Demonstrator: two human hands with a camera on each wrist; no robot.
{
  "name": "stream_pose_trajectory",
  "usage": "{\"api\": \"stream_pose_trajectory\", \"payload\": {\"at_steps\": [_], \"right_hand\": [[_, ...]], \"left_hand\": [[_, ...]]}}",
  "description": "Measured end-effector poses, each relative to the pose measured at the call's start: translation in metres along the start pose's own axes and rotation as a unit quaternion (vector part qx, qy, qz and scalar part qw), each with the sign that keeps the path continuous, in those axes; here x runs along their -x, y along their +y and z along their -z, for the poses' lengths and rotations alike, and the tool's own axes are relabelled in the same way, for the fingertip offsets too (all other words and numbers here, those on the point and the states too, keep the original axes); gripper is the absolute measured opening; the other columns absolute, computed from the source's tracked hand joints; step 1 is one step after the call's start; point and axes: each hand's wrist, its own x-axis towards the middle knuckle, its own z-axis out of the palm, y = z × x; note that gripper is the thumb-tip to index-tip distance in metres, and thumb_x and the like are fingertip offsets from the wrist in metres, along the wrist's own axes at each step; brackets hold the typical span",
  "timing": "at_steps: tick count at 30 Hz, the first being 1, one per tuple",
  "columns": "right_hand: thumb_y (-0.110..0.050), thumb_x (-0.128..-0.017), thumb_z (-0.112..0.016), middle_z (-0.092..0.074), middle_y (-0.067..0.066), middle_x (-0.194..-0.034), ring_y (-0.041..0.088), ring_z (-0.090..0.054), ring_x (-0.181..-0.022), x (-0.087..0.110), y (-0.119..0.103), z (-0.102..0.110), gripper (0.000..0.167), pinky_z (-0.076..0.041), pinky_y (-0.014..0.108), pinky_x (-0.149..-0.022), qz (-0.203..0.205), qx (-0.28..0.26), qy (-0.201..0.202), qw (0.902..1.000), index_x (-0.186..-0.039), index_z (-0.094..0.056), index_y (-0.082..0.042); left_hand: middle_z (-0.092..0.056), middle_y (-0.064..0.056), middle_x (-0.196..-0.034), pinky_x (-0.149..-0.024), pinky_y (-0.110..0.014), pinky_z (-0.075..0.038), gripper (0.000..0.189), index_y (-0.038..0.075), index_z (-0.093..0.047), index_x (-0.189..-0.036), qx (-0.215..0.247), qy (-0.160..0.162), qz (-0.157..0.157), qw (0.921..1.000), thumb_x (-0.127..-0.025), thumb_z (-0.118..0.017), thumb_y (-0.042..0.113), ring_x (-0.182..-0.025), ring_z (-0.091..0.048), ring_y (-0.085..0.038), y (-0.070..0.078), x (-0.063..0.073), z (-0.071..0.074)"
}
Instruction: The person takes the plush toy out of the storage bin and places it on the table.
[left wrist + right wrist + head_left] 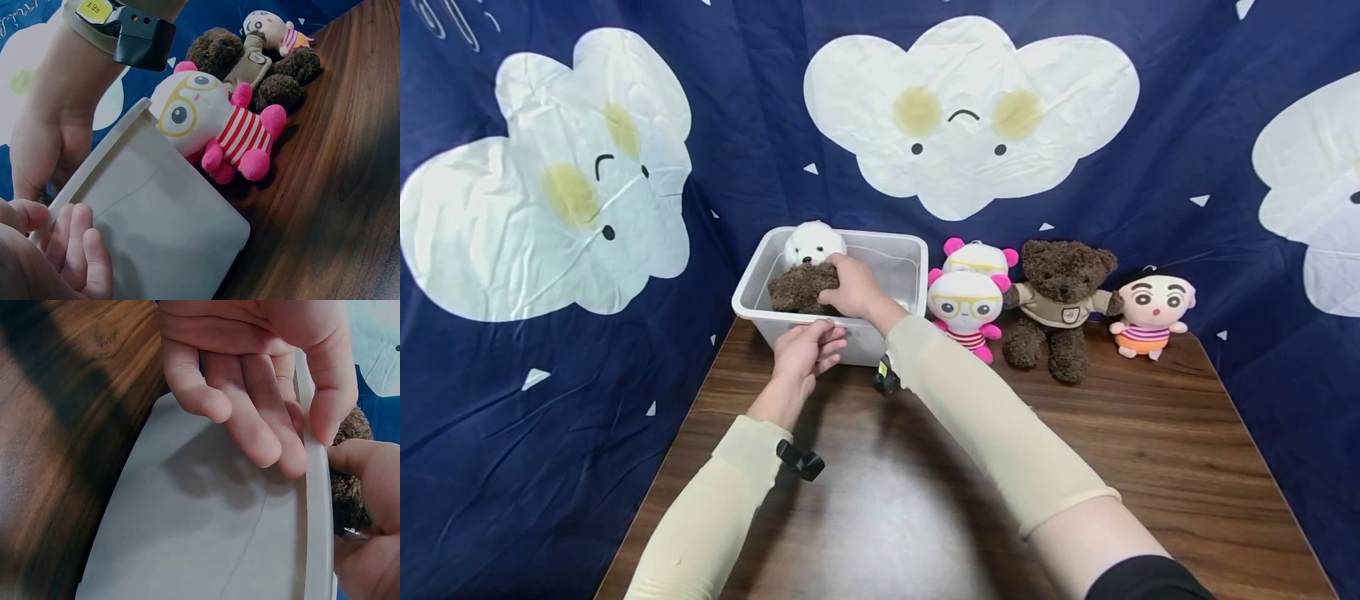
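A light grey plastic bin [752,283] stands on the table against the backdrop. My left hand [805,354] pinches its front rim, the thumb at the top edge and the fingers under the lip along the outer wall [206,531]. Inside the bin at the left, my right hand [856,287] grips a brown curly-furred plush toy [797,290] from its right side. Behind that toy sits a white plush dog [814,242], its lower part hidden. In the right wrist view, only some of the brown fur [351,487] shows beyond the rim.
Right of the bin stand two pink-and-white plush toys with yellow glasses [964,300], one behind the other. Further right sit a brown teddy bear [1063,292] in a beige shirt and a black-haired plush doll [1150,308]. A blue cloud-print cloth [745,125] hangs behind the wooden table [1150,450].
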Motion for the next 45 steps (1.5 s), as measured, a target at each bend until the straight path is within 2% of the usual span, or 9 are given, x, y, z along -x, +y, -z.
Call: {"api": "stream_pose_trajectory", "payload": {"at_steps": [9, 16, 22, 28, 35, 37, 42, 44, 45], "right_hand": [[-0.020, -0.092, -0.072, -0.063, 0.010, -0.141, 0.025, -0.057, -0.133, 0.004, 0.005, 0.005, 0.056, -0.046, 0.032, -0.113, 0.003, -0.006, 0.015, 0.9999, -0.143, -0.054, -0.006], [-0.017, -0.091, -0.073, -0.062, 0.008, -0.143, 0.023, -0.056, -0.135, 0.008, 0.007, 0.011, 0.056, -0.046, 0.030, -0.114, 0.016, -0.036, 0.036, 0.9986, -0.143, -0.056, -0.007], [-0.015, -0.089, -0.075, -0.067, 0.006, -0.136, 0.021, -0.060, -0.128, 0.011, 0.006, 0.022, 0.048, -0.048, 0.029, -0.110, 0.031, -0.063, 0.063, 0.9955, -0.134, -0.063, -0.009], [-0.014, -0.088, -0.076, -0.067, 0.005, -0.134, 0.020, -0.060, -0.127, 0.018, -0.001, 0.038, 0.046, -0.048, 0.029, -0.108, 0.042, -0.089, 0.062, 0.9932, -0.132, -0.065, -0.010], [-0.015, -0.088, -0.077, -0.066, 0.004, -0.136, 0.019, -0.060, -0.128, 0.033, -0.005, 0.058, 0.047, -0.049, 0.029, -0.108, 0.049, -0.085, 0.066, 0.9930, -0.134, -0.065, -0.011], [-0.016, -0.088, -0.077, -0.068, 0.003, -0.134, 0.018, -0.062, -0.123, 0.036, -0.004, 0.065, 0.047, -0.051, 0.030, -0.104, 0.053, -0.084, 0.075, 0.9923, -0.133, -0.065, -0.012], [-0.020, -0.086, -0.080, -0.073, 0.001, -0.118, 0.017, -0.066, -0.094, 0.050, 0.001, 0.083, 0.044, -0.055, 0.032, -0.084, 0.048, -0.105, 0.103, 0.9880, -0.128, -0.068, -0.018], [-0.020, -0.084, -0.081, -0.074, 0.000, -0.113, 0.015, -0.066, -0.088, 0.055, 0.002, 0.091, 0.041, -0.056, 0.032, -0.081, 0.046, -0.120, 0.115, 0.9849, -0.124, -0.070, -0.020], [-0.020, -0.084, -0.081, -0.073, -0.002, -0.114, 0.011, -0.066, -0.092, 0.057, 0.003, 0.094, 0.039, -0.055, 0.031, -0.084, 0.046, -0.126, 0.120, 0.9836, -0.122, -0.071, -0.020]], "left_hand": [[-0.078, 0.003, -0.079, -0.058, -0.021, -0.062, 0.017, 0.010, -0.059, -0.108, -0.004, 0.003, -0.002, 1.0000, -0.096, -0.068, 0.017, -0.067, -0.074, -0.008, -0.002, 0.000, -0.003], [-0.079, 0.001, -0.080, -0.054, -0.020, -0.060, 0.015, 0.010, -0.056, -0.106, 0.000, 0.013, -0.008, 0.9999, -0.096, -0.066, 0.016, -0.062, -0.072, -0.007, -0.002, 0.000, -0.004], [-0.079, 0.002, -0.080, -0.053, -0.019, -0.060, 0.014, 0.011, -0.056, -0.104, 0.002, 0.017, -0.010, 0.9998, -0.096, -0.066, 0.016, -0.061, -0.071, -0.006, -0.001, 0.000, -0.005], [-0.078, 0.003, -0.077, -0.053, -0.019, -0.059, 0.013, 0.011, -0.055, -0.104, 0.001, 0.020, -0.007, 0.9998, -0.096, -0.064, 0.015, -0.060, -0.071, -0.006, -0.001, 0.000, -0.005], [-0.077, 0.003, -0.075, -0.050, -0.018, -0.058, 0.014, 0.011, -0.052, -0.105, 0.010, 0.014, -0.011, 0.9998, -0.097, -0.063, 0.013, -0.059, -0.071, -0.006, -0.002, -0.002, -0.003], [-0.077, 0.003, -0.075, -0.050, -0.018, -0.058, 0.014, 0.011, -0.051, -0.105, 0.009, 0.013, -0.013, 0.9998, -0.097, -0.063, 0.013, -0.059, -0.070, -0.006, -0.002, -0.002, -0.003], [-0.077, 0.003, -0.074, -0.050, -0.018, -0.058, 0.014, 0.011, -0.053, -0.106, 0.011, 0.012, -0.014, 0.9998, -0.097, -0.063, 0.013, -0.059, -0.070, -0.006, -0.003, -0.002, -0.004], [-0.077, 0.003, -0.075, -0.050, -0.018, -0.058, 0.015, 0.011, -0.053, -0.106, 0.011, 0.012, -0.014, 0.9998, -0.096, -0.064, 0.014, -0.059, -0.070, -0.006, -0.003, -0.001, -0.005], [-0.077, 0.003, -0.075, -0.050, -0.018, -0.058, 0.015, 0.011, -0.053, -0.106, 0.012, 0.012, -0.014, 0.9998, -0.096, -0.064, 0.014, -0.058, -0.070, -0.006, -0.002, -0.001, -0.005]]}}
